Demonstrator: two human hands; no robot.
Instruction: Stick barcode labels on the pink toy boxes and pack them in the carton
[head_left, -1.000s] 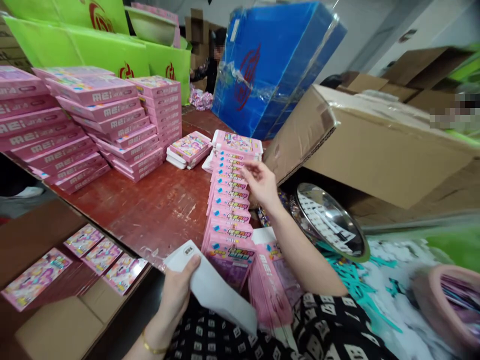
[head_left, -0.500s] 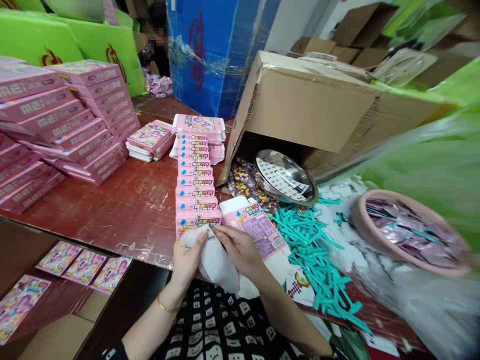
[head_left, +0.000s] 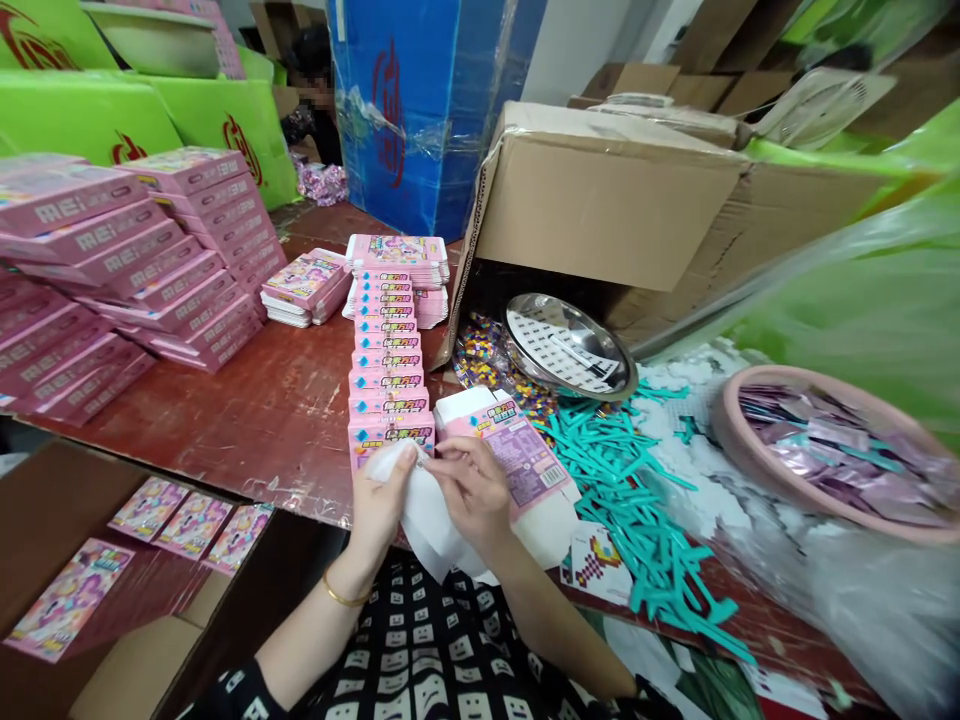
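Note:
A thin white sheet (head_left: 429,515) hangs between my two hands at the near edge of the table. My left hand (head_left: 381,495) is closed on its left part, thumb on top. The fingers of my right hand (head_left: 472,487) pinch its upper edge near the middle. Just beyond, a long row of overlapping pink boxes (head_left: 387,380) runs away from me. To the right, partly behind my right hand, lies an unfolded pink and white carton (head_left: 525,460) with purple print and a barcode.
Turquoise plastic pieces (head_left: 637,510) lie right, beside a pink basin (head_left: 731,425) of packets. A steel bowl (head_left: 626,375) sits before a cardboard box (head_left: 600,200). Pink box stacks (head_left: 187,250) stand left; an open carton (head_left: 150,645) is lower left. Another person (head_left: 319,110) is at the back.
The view has shifted slightly. My right hand has its fingers raised and more bent at the sheet's upper edge, and the sheet hangs more spread out. My left hand keeps its hold.

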